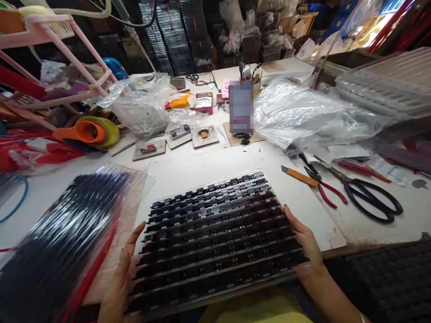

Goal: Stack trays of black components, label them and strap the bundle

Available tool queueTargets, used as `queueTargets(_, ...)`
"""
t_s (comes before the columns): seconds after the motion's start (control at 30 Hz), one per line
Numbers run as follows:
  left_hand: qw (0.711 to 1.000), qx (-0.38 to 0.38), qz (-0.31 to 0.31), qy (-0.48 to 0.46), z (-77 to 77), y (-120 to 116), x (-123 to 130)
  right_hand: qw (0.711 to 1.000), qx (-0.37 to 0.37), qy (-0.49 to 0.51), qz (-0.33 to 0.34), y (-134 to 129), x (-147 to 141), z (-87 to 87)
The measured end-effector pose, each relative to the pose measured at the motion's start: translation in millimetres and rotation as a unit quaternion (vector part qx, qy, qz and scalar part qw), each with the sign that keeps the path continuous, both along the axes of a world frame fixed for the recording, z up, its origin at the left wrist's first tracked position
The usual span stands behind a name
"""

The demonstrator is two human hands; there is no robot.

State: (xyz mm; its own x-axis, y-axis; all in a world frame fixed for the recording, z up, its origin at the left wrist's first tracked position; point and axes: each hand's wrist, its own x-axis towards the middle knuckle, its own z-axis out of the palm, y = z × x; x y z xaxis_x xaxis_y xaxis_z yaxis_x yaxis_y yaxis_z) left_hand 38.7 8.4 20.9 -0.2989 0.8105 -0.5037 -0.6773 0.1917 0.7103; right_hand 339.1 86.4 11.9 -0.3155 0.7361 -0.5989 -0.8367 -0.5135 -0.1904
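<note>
Between my two hands is a clear plastic tray (259, 172) packed with rows of small black parts (215, 237) that have pin-like metal contacts. My left hand (123, 264) grips its left edge, the thumb along the side. On the opposite edge, my right hand (305, 242) closes round the rim. The tray's near edge reaches over the table's front, above a yellow garment (256, 307). Fingers beneath the tray are hidden. To the left lies another tray of black parts (67, 229) under shiny clear plastic, with red strapping (96, 264) beside it.
Scissors (373, 197), red-handled pliers (328, 190) and an orange cutter (299, 176) lie right. Small boards with parts (205, 136), a propped phone (241, 107) and plastic bags (313, 112) stand behind. A pink rack (77, 49) is at left; orange and yellow tape rolls (89, 131) sit below it.
</note>
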Motion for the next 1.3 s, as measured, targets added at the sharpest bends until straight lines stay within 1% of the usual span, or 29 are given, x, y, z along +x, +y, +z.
queueTargets(0.1,0.998,0.014,-0.021,-0.060,-4.7,-3,-6,1.000,0.007,0.002,0.022,3,0,1.0)
queueTargets(0.17,0.991,0.070,-0.026,-0.108,-12.4,-8,-7,0.999,0.017,0.001,0.041,6,-1,0.9)
queueTargets(0.23,0.979,0.139,-0.022,-0.149,-20.5,-13,-7,0.999,0.033,-0.005,0.040,9,-2,-0.1)
queueTargets(0.27,0.973,0.160,-0.019,-0.165,-24.0,-16,-6,0.999,0.040,-0.009,0.033,10,-2,-0.9)
queueTargets(0.3,0.970,0.166,-0.017,-0.177,-26.9,-18,-6,0.999,0.046,-0.012,0.024,11,-2,-1.5)
queueTargets(0.37,0.975,0.133,-0.008,-0.179,-31.7,-22,-9,0.999,0.050,-0.015,0.013,12,-3,-2.3)
queueTargets(0.47,0.989,0.026,0.002,-0.147,-38.2,-26,-19,0.999,0.042,-0.021,0.013,12,-4,-0.8)
queueTargets(0.53,0.993,-0.038,0.015,-0.114,-41.2,-28,-25,0.999,0.036,-0.026,0.009,12,-5,1.0)
queueTargets(0.6,0.994,-0.080,0.030,-0.074,-40.8,-27,-26,0.999,0.030,-0.030,0.004,12,-5,2.1)
queueTargets(0.7,0.991,-0.120,0.049,-0.022,-33.3,-21,-18,0.999,0.015,-0.033,0.022,14,-4,2.5)
queueTargets(0.83,0.987,-0.140,0.082,0.012,-20.4,-12,-4,0.997,-0.001,-0.046,0.058,16,3,5.2)
queueTargets(1.0,0.988,-0.132,0.077,0.018,-12.1,-10,2,0.997,-0.025,-0.022,0.070,16,7,7.0)
queueTargets(1.1,0.987,-0.135,0.081,0.025,-12.6,-11,1,0.998,-0.024,-0.005,0.060,15,6,4.9)
queueTargets(1.17,0.990,-0.125,0.071,0.008,-15.5,-13,-1,0.998,-0.015,0.009,0.063,14,7,3.9)
queueTargets(1.23,0.993,-0.106,0.058,-0.006,-20.3,-16,-5,0.997,-0.002,0.011,0.073,13,7,3.7)
queueTargets(1.3,0.995,-0.074,0.061,-0.002,-26.4,-18,-9,0.997,0.011,0.005,0.081,13,8,3.7)
